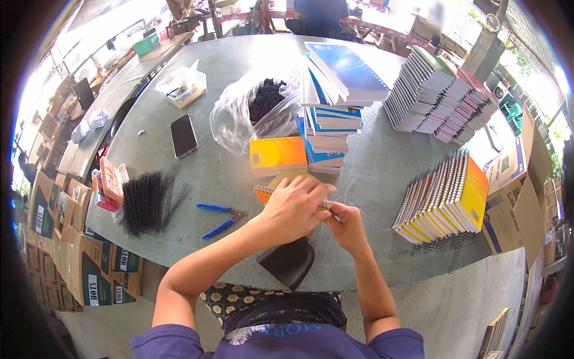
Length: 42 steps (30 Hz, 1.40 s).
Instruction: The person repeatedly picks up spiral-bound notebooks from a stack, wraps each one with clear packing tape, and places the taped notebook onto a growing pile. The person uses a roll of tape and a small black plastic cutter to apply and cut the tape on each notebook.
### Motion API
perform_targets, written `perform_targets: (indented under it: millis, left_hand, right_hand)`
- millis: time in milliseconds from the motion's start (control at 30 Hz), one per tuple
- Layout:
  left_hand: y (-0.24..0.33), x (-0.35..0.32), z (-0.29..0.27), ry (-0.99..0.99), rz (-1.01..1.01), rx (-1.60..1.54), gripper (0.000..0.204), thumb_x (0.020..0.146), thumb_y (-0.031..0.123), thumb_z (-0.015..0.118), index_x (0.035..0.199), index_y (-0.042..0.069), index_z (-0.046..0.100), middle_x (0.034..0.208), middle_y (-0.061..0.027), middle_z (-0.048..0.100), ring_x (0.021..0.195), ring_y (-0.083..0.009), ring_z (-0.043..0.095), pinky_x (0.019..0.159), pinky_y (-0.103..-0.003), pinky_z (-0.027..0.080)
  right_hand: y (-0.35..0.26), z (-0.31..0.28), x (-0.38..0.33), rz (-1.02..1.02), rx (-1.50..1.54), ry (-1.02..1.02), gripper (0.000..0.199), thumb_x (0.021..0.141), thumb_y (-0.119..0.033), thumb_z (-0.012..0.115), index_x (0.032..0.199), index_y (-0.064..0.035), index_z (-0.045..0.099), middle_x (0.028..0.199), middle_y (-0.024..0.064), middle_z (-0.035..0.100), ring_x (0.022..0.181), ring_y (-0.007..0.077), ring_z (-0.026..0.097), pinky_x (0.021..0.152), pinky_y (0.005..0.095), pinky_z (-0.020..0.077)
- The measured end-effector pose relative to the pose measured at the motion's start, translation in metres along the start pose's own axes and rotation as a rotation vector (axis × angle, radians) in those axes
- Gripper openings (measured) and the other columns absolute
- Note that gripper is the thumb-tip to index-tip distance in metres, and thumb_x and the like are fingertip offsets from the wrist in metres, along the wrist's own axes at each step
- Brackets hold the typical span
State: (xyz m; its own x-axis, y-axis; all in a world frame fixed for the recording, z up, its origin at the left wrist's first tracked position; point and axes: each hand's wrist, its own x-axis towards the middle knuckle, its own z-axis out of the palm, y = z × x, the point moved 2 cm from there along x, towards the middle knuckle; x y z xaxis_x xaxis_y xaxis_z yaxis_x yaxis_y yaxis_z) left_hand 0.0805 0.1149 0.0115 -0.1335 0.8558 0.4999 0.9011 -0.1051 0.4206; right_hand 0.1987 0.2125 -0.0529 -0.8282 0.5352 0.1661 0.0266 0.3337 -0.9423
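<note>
In the head view, the table's (371,179) curved near edge crosses the lower frame, a black pad (287,263) lying at it. Bare surface opens between phone (183,136) and pliers (218,220) at left, and between the hands and the yellow stack (442,200) at right. The orange notebook (262,194) is at centre, mostly covered; its coil (324,206) runs left to right, dipping rightward. The left hand (297,200) lies over it, fingers bent, grip hidden; the right hand (345,226) pinches the coil's right end.
</note>
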Motion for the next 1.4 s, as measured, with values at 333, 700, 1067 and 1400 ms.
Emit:
perform_targets:
  millis: [333,700,1067,1400]
  left_hand:
    - [0.008,0.006,0.009,-0.22,-0.012,-0.084,0.014,0.074,0.009,0.062,0.087,0.005,0.062,0.086,-0.0114,0.06,0.087,-0.0307,0.055,0.08,-0.041,0.043]
    - [0.026,0.019,-0.041,0.108,-0.293,-0.961,0.027,0.083,0.006,0.06,0.11,0.0,0.059,0.104,-0.0105,0.065,0.089,-0.0154,0.063,0.078,-0.03,0.049]
    - [0.168,0.144,0.073,0.142,0.687,-0.121,0.032,0.081,0.005,0.054,0.113,0.0,0.057,0.125,-0.0172,0.054,0.117,-0.0295,0.052,0.102,-0.042,0.037]
    - [0.138,0.119,0.07,0.289,0.638,-0.177,0.038,0.077,0.008,0.056,0.114,0.0,0.056,0.123,-0.0185,0.053,0.118,-0.0316,0.049,0.104,-0.043,0.035]
  right_hand:
    - [-0.008,0.004,-0.012,0.007,-0.232,0.059,0.016,0.083,0.006,0.05,0.091,0.0028,0.063,0.079,-0.0018,0.063,0.075,0.0042,0.052,0.065,0.0226,0.0459]
    - [-0.022,-0.041,-0.04,-0.229,0.806,0.265,0.025,0.093,-0.012,0.052,0.115,0.0007,0.055,0.108,0.0086,0.061,0.099,0.0168,0.058,0.088,0.0311,0.0466]
    - [0.005,-0.07,-0.075,-0.02,0.947,0.533,0.026,0.089,-0.022,0.058,0.111,-0.0098,0.054,0.109,0.0032,0.058,0.101,0.0159,0.055,0.084,0.0334,0.0443]
    - [0.012,-0.073,-0.074,-0.084,0.846,0.622,0.035,0.091,-0.023,0.055,0.122,-0.0074,0.051,0.122,0.0071,0.056,0.112,0.0192,0.053,0.091,0.0348,0.0438]
